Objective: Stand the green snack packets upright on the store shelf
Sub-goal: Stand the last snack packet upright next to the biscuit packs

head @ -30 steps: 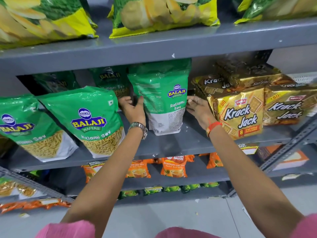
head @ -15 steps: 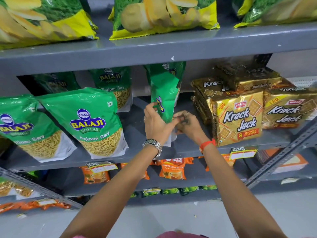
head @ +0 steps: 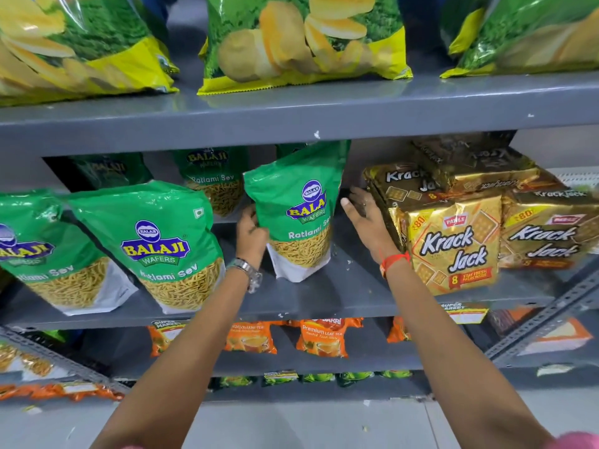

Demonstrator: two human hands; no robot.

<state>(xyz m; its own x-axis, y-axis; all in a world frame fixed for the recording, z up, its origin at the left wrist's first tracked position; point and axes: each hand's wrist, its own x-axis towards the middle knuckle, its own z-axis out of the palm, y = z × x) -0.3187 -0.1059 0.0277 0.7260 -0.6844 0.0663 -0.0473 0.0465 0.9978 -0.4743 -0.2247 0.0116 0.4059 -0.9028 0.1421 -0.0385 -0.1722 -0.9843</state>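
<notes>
A green Balaji Ratlami Sev packet (head: 296, 209) stands upright on the grey middle shelf (head: 340, 286), its front label facing me. My left hand (head: 251, 233) grips its left edge. My right hand (head: 364, 215) is off the packet just to its right, fingers spread, between it and the gold biscuit packs. Two more green packets (head: 162, 241) (head: 48, 251) stand at the shelf front to the left. Another green packet (head: 214, 179) stands behind, near the back wall, and a darker one (head: 107, 170) is further left in shadow.
Gold Krack Jack packs (head: 453, 241) are stacked at the right of the same shelf. Large chip bags (head: 301, 40) lie on the shelf above. Orange tea packets (head: 321, 335) sit on the shelf below. A slanted metal rack edge (head: 544, 315) runs at lower right.
The packet has been turned from back-facing, through edge-on, to front-facing and stands on the shelf. My right hand has let go and moved right; my left hand stays on its left edge.
</notes>
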